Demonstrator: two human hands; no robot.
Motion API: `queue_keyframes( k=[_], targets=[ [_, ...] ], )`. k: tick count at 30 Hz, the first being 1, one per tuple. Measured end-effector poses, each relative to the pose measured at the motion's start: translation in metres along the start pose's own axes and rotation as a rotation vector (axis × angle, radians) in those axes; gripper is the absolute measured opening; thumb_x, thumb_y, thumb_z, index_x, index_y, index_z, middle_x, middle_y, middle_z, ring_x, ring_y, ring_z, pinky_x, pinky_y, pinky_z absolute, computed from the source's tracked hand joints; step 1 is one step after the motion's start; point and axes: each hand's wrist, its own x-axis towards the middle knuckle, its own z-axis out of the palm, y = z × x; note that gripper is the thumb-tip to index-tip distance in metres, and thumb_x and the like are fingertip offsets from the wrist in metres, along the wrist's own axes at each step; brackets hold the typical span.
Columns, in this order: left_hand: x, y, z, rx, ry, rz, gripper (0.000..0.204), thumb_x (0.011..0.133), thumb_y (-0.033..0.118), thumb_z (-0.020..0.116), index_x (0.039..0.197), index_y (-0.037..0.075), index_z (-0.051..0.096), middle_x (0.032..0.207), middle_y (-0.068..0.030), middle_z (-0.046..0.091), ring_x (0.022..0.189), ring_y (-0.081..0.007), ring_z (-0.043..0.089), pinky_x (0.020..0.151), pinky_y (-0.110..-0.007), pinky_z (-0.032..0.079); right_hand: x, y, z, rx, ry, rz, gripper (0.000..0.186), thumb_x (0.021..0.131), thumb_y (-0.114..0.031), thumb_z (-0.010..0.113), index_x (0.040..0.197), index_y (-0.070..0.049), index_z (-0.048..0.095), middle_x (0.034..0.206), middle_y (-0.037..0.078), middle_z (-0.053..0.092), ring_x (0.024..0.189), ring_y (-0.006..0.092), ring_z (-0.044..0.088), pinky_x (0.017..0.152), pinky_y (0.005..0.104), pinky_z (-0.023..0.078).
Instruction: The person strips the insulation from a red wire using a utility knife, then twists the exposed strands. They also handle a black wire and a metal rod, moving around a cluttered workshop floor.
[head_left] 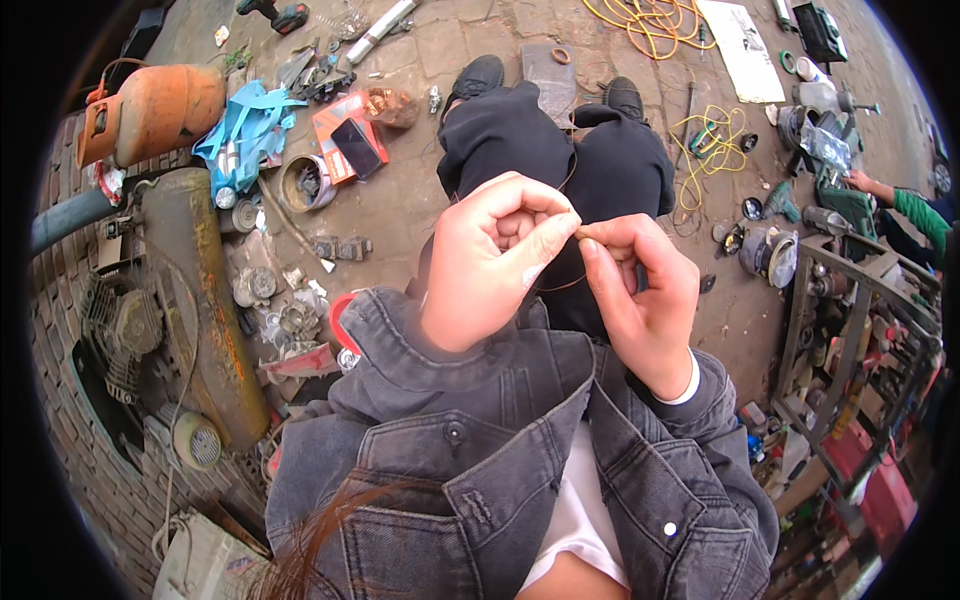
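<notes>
Over my lap, my left hand (pixel 495 255) and my right hand (pixel 645 295) are both closed in a pinch, their fingertips almost meeting. Between them runs a thin copper-brown wire (pixel 560 289), which loops down below the fingers against my dark trousers. The wire's ends and the exact spot where each hand grips it are hidden by the fingers. Beyond my knees, a small copper-coloured ring (pixel 562 57) lies on a flat grey plate (pixel 548 88) between my shoes.
At left lie an orange gas cylinder (pixel 165 110), a blue bag (pixel 245 130), a phone (pixel 356 147) on an orange box, and scrap parts. Yellow cords (pixel 712 150) curl on the paving at right. A metal rack (pixel 850 350) and another person's arm (pixel 910 205) are farther right.
</notes>
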Motion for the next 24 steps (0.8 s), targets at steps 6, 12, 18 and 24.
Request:
queue_keyframes(
  k=[6,12,18,24],
  targets=[
    [0.004,-0.009,-0.002,-0.249,0.11,-0.045,0.007,0.09,0.007,0.065,0.093,0.001,0.062,0.079,0.0033,0.06,0.064,0.0005,0.046,0.054,-0.016,0.032,0.002,0.001,0.012,-0.04,-0.002,-0.066,0.01,0.086,0.008,0.06,0.095,0.004,0.06,0.077,0.003,0.056,0.063,0.0068,0.047,0.054,0.0201,0.035],
    [0.006,-0.017,0.003,-0.204,0.248,0.039,0.007,0.092,0.01,0.063,0.09,0.003,0.061,0.074,0.0053,0.053,0.06,-0.0012,0.041,0.052,-0.017,0.031,-0.001,-0.003,0.013,-0.055,-0.008,-0.035,0.012,0.083,0.008,0.061,0.093,0.003,0.06,0.076,0.008,0.055,0.065,0.0167,0.051,0.057,0.0253,0.041],
    [0.029,-0.008,-0.06,-0.127,0.518,0.228,0.014,0.096,0.014,0.058,0.086,0.004,0.056,0.064,0.0059,0.041,0.051,-0.002,0.032,0.046,-0.021,0.026,-0.009,-0.007,0.0,0.141,-0.004,0.177,0.004,0.092,0.002,0.058,0.096,0.002,0.06,0.076,-0.006,0.05,0.063,-0.0029,0.036,0.055,0.0145,0.027],
    [0.018,-0.004,-0.037,0.197,0.321,0.182,0.007,0.09,0.006,0.066,0.088,0.001,0.061,0.081,0.0032,0.06,0.068,-0.0005,0.051,0.064,-0.016,0.04,-0.001,-0.005,-0.005,0.462,-0.073,0.201,0.006,0.094,0.0,0.057,0.1,0.004,0.058,0.074,-0.004,0.058,0.063,-0.0032,0.045,0.056,0.0136,0.033]
  ],
)
